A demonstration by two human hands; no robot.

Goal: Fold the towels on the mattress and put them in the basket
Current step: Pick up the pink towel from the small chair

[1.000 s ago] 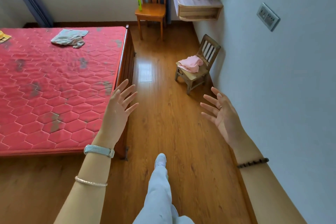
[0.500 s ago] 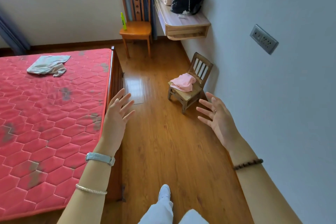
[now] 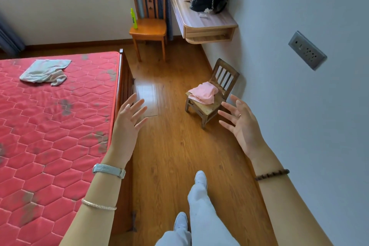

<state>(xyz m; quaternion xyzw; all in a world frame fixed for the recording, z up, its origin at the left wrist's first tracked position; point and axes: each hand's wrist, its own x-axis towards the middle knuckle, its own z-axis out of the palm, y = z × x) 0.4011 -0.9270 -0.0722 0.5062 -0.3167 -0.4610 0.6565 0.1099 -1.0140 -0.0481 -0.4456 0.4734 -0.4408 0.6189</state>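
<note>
Both the left hand (image 3: pixel 127 120) and right hand (image 3: pixel 242 124) are spread and empty; the far-left towel (image 3: pixel 45 73) looks limp and light, best pinched at its corners.

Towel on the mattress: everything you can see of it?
The towel is pale grey-white soft cloth, unfolded and crumpled, one corner spread flat, the near right end bunched. It lies on the red quilted mattress near its far end. The left hand and right hand, both open, are apart from it.

a crumpled pale towel (image 3: pixel 45 72) lies unfolded near the far end of the red quilted mattress (image 3: pixel 50 136).
</note>
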